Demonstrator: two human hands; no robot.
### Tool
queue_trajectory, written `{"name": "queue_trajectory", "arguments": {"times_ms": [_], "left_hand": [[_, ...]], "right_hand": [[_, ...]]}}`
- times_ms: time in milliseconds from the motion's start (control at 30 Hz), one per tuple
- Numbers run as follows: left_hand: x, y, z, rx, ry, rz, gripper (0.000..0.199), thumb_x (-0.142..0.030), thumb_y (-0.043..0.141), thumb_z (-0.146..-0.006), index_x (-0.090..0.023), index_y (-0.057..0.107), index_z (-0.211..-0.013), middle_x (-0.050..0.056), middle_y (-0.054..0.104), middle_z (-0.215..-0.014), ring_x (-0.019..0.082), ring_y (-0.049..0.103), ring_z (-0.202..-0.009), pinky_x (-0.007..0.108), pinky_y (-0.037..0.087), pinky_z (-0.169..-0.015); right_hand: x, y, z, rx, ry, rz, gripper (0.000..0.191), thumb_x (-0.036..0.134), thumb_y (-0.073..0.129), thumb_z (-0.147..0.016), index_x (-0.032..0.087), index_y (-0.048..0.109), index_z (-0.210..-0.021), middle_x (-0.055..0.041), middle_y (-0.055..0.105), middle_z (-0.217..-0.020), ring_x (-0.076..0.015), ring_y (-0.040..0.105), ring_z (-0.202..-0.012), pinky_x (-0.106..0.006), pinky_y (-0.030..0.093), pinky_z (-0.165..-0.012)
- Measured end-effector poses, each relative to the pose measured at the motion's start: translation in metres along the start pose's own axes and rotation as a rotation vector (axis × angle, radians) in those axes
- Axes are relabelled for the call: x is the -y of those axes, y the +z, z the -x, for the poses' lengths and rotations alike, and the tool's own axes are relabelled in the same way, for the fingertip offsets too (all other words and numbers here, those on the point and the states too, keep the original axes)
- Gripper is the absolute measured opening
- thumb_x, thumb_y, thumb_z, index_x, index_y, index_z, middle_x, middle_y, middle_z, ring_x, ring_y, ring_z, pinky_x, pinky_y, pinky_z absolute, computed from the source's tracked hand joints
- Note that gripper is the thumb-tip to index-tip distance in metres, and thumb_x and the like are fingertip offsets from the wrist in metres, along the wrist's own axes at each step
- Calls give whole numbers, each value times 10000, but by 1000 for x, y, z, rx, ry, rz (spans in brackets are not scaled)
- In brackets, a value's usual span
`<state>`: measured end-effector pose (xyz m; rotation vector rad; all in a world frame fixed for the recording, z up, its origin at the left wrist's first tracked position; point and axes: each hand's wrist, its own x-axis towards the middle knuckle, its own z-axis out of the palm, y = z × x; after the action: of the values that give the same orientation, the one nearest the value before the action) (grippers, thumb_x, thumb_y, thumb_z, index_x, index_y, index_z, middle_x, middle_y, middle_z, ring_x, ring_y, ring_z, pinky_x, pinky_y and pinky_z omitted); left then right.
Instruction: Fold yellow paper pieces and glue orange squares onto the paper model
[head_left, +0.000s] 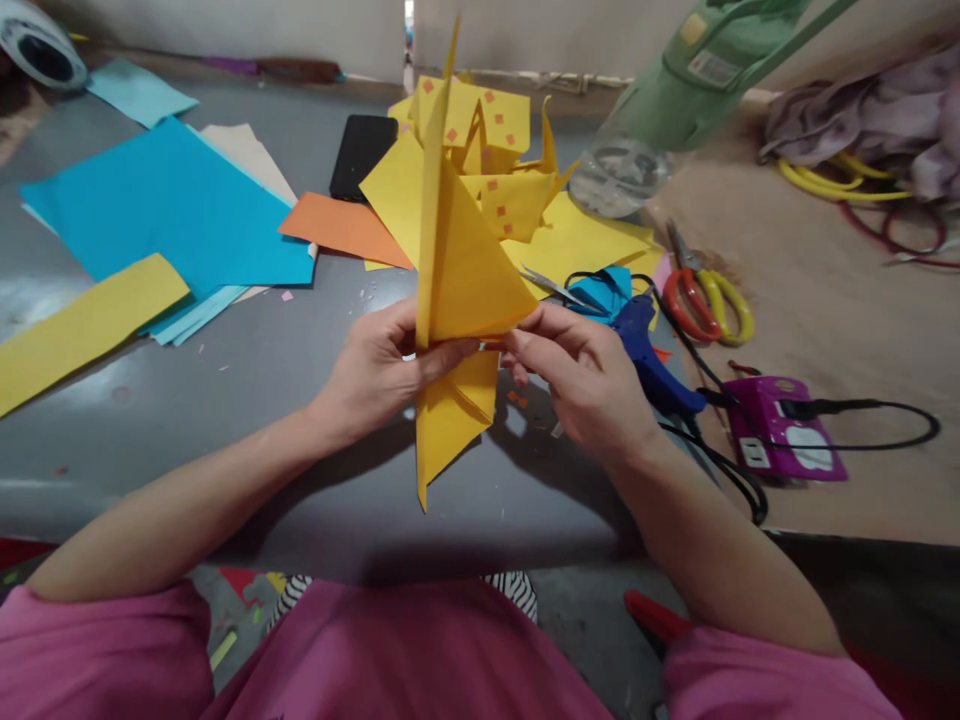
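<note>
A folded yellow paper piece (469, 260) is held up in front of me over the grey table (300, 480). It has a long narrow spine standing upright and triangular flaps spreading to the right. My left hand (382, 375) grips the spine and lower fold, its thumb lying across the paper. With thumb and fingers, my right hand (581, 375) pinches the right corner of the flap. Behind it sits another yellow folded paper model (495, 195) with orange square spots and thin pointed tips, partly covered by the held piece.
Blue sheets (187, 215), an orange sheet (345, 228), a yellow strip (90, 325) and a black phone (360, 155) lie left. On the right are a blue glue gun (651, 355) with its cord, red-and-yellow-handled scissors (705, 290), a purple power box (784, 425) and a green-topped clear container (622, 175).
</note>
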<state>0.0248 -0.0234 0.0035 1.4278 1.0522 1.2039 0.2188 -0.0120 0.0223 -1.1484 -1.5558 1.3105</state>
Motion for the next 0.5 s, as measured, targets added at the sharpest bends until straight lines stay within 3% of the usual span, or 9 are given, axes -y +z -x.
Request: {"name": "queue_trajectory", "arguments": {"times_ms": [200, 367, 500], "left_hand": [[-4, -8, -4, 144, -220, 160, 398, -459, 839, -764, -185, 746, -1037, 65, 792, -1031, 223, 747, -907, 291, 600, -754], [-4, -10, -4, 185, -398, 235, 430, -424, 877, -710, -185, 746, -1043, 58, 793, -993, 206, 746, -835, 277, 596, -705], [-4, -9, -5, 196, -456, 260, 422, -395, 884, -699, -178, 751, -1035, 61, 793, -982, 213, 744, -862, 294, 595, -744]], "right_hand": [[8, -8, -3, 61, -52, 179, 186, 360, 702, -849, 198, 673, -761, 21, 578, -658, -97, 470, -546, -249, 366, -498], [10, -8, -3, 109, -98, 260, 178, 333, 712, -834, 200, 631, -747, 11, 595, -708, -122, 536, -636, -273, 436, -588], [9, -6, -2, 131, -78, 296, 157, 298, 703, -837, 194, 620, -753, 12, 593, -706, -119, 531, -632, -277, 438, -598]]}}
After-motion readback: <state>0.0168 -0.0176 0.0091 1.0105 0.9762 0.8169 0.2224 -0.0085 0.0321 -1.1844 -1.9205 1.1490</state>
